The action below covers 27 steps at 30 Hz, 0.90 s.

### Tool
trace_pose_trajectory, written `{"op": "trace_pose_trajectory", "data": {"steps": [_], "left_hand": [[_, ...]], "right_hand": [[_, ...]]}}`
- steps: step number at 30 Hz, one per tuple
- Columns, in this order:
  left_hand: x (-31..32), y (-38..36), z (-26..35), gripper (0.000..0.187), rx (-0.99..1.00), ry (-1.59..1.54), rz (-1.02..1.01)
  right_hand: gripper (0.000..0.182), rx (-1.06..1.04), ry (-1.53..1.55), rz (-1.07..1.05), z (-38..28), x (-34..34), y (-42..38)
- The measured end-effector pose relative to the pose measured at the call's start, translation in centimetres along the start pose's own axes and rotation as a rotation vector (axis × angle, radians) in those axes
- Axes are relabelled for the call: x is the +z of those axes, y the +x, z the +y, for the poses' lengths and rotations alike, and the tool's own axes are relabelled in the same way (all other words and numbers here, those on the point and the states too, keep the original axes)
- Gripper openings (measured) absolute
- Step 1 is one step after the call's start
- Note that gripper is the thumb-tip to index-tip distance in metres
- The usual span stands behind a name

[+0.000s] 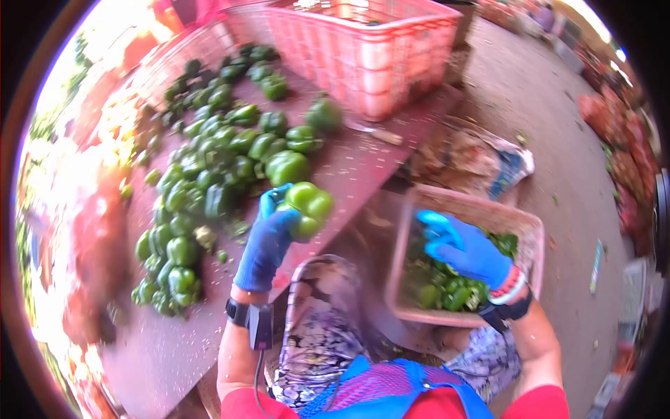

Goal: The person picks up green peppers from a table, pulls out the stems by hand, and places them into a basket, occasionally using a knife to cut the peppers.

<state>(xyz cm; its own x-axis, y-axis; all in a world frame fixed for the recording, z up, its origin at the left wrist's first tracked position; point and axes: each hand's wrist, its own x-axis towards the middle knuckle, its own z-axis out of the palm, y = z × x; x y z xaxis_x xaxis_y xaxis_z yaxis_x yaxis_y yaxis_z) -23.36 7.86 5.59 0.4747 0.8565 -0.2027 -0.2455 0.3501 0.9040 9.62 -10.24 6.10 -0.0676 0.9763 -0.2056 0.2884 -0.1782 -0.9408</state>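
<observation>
My left hand, in a blue glove, holds a green bell pepper over the edge of the dark red table. Its fingers wrap round the pepper's left side. Many green peppers are heaped on the table beyond and left of that hand. Over a pink bin on the right is my right hand, also gloved in blue, with its fingers curled; whether they hold anything is not visible. Green peppers and pieces lie in the bin beneath it.
A large pink plastic crate stands at the table's far end. Near it a knife lies on the table. A crumpled sack is beyond the bin. Filled red bags line the right side of the floor.
</observation>
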Motion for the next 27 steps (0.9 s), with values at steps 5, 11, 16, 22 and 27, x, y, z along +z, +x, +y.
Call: {"op": "trace_pose_trajectory", "data": {"steps": [5,11,16,22,27], "left_hand": [[11.8,-1.4,-4.2,0.068,-0.059,0.394,-0.438],[18.2,-0.3,-12.4,0.061,-0.155,0.331,-0.522],[19.9,0.8,-14.6,0.047,-0.297,0.187,-0.544],[18.1,3.8,-15.9,0.033,0.166,0.204,-0.773],[18.4,3.4,-15.2,0.053,-0.455,-0.128,-0.638]], "right_hand": [[0.09,-0.496,-0.11,0.197,-1.2,2.7,-0.5],[0.07,-0.309,-0.076,0.364,5.4,1.2,-4.6],[0.053,-0.05,0.771,0.358,9.0,-0.1,-6.5],[0.056,-0.184,1.724,0.221,9.7,-2.9,-8.8],[0.071,0.291,0.297,0.429,9.2,-5.3,-10.5]]}}
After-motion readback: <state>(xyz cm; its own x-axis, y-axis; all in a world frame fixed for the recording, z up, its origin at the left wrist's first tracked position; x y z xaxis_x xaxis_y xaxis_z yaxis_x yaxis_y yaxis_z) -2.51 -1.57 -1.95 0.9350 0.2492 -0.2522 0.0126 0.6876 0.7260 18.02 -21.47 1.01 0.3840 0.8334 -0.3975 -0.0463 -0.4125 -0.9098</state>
